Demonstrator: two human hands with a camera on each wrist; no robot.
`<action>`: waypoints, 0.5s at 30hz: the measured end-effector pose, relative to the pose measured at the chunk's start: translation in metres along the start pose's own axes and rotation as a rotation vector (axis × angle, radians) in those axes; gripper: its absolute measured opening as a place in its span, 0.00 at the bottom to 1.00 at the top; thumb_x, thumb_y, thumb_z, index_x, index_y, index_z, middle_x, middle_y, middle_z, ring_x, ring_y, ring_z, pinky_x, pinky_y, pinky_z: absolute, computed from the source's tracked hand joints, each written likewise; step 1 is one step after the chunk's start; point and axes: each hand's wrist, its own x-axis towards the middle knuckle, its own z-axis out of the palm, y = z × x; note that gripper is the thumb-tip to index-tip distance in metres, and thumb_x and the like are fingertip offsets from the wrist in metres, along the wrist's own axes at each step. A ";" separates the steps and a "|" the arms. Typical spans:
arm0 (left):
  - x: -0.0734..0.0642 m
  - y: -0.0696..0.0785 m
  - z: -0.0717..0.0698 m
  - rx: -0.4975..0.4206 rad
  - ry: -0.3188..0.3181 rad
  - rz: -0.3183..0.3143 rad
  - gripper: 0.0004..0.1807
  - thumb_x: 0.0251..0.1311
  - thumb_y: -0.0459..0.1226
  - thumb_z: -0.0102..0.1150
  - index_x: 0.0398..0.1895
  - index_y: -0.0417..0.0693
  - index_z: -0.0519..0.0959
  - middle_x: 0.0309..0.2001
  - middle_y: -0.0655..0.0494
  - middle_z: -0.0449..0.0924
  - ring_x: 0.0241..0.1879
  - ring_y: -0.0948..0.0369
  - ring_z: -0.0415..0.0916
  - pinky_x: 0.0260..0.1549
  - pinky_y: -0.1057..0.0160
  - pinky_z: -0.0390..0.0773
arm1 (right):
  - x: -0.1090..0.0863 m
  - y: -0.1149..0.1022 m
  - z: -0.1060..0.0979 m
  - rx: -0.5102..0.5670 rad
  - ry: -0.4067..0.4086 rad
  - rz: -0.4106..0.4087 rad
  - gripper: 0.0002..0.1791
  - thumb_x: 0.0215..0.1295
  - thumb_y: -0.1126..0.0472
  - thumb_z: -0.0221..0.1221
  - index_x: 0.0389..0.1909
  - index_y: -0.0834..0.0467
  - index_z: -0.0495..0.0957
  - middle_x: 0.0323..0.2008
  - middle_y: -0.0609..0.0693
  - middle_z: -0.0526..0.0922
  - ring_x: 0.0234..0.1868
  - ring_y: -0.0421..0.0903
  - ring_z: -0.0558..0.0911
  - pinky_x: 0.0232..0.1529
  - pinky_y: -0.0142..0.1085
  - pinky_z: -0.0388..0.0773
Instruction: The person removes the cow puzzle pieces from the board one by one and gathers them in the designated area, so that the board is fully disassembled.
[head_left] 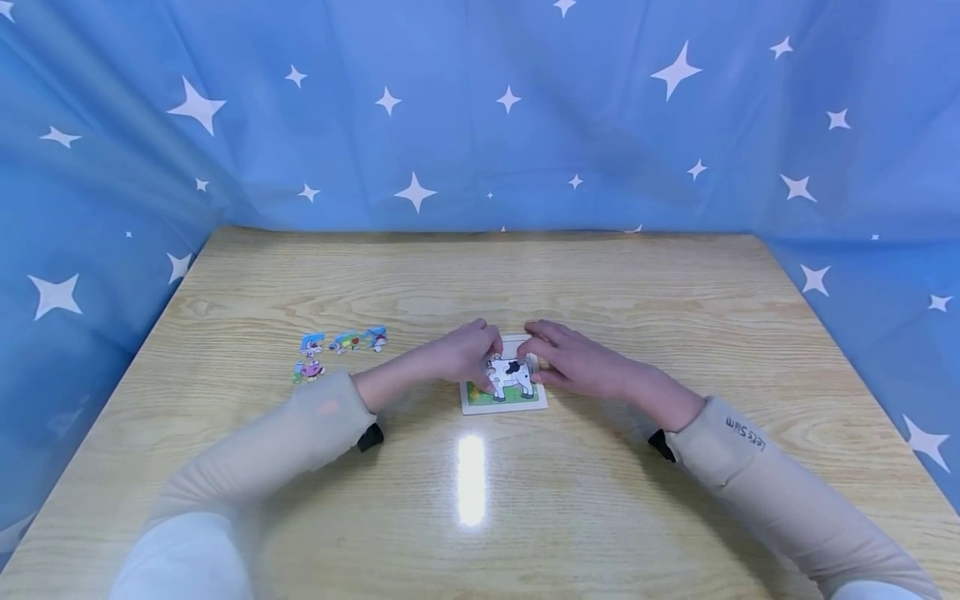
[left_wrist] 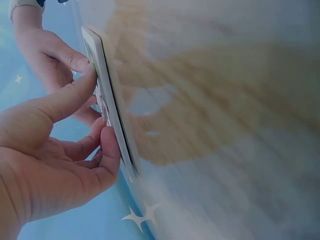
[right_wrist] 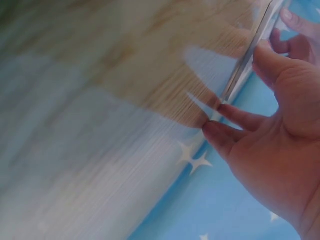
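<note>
Beige fabric sleeves [head_left: 300,433] sat nearest. Left hand [head_left: 463,354] was half-curled, fingertips on the white-bordered, rectangular cow puzzle [head_left: 513,379] between both hands; couldn't tell if pinching. Right hand [head_left: 581,362] was loosely spread, touching its opposite side. Risk: uneven fingertip pressure could've skidded it.

Picture board [head_left: 504,408]: small, thin, roughly rectangular, pale border, lying flat on the worktop [head_left: 600,508], slightly skewed to it. Near edge and both near corners in plain sight; upper sides partly behind fingers. Cow picture [head_left: 512,375] on its face: white body, black patches, upright as seen from the head, standing on green ground with a yellowish patch low at left. Pale strip above the cow's back. Left hand [head_left: 463,352] at the left side, thumb touching the face; right hand [head_left: 583,362] touching the right side. Seams too small to tell.
</note>
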 end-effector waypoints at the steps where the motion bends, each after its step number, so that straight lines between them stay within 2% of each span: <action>1: 0.000 0.000 0.000 -0.006 0.000 0.003 0.29 0.58 0.33 0.85 0.58 0.38 0.78 0.48 0.51 0.74 0.48 0.58 0.69 0.54 0.61 0.75 | 0.000 -0.004 -0.002 0.000 -0.004 0.006 0.13 0.82 0.64 0.63 0.60 0.53 0.74 0.75 0.76 0.68 0.77 0.76 0.67 0.71 0.72 0.68; 9: -0.001 -0.002 0.003 -0.020 0.032 0.041 0.29 0.57 0.31 0.85 0.53 0.40 0.72 0.46 0.51 0.73 0.47 0.57 0.70 0.54 0.60 0.75 | 0.001 -0.005 -0.002 -0.031 0.003 -0.002 0.12 0.80 0.67 0.65 0.58 0.55 0.78 0.74 0.77 0.69 0.76 0.77 0.68 0.71 0.71 0.70; 15: -0.007 0.001 0.007 -0.019 0.080 0.066 0.29 0.58 0.29 0.83 0.49 0.43 0.69 0.45 0.50 0.74 0.46 0.55 0.72 0.50 0.58 0.77 | -0.001 0.011 0.008 -0.029 0.053 -0.067 0.11 0.82 0.61 0.64 0.59 0.52 0.77 0.72 0.74 0.71 0.75 0.75 0.70 0.67 0.70 0.73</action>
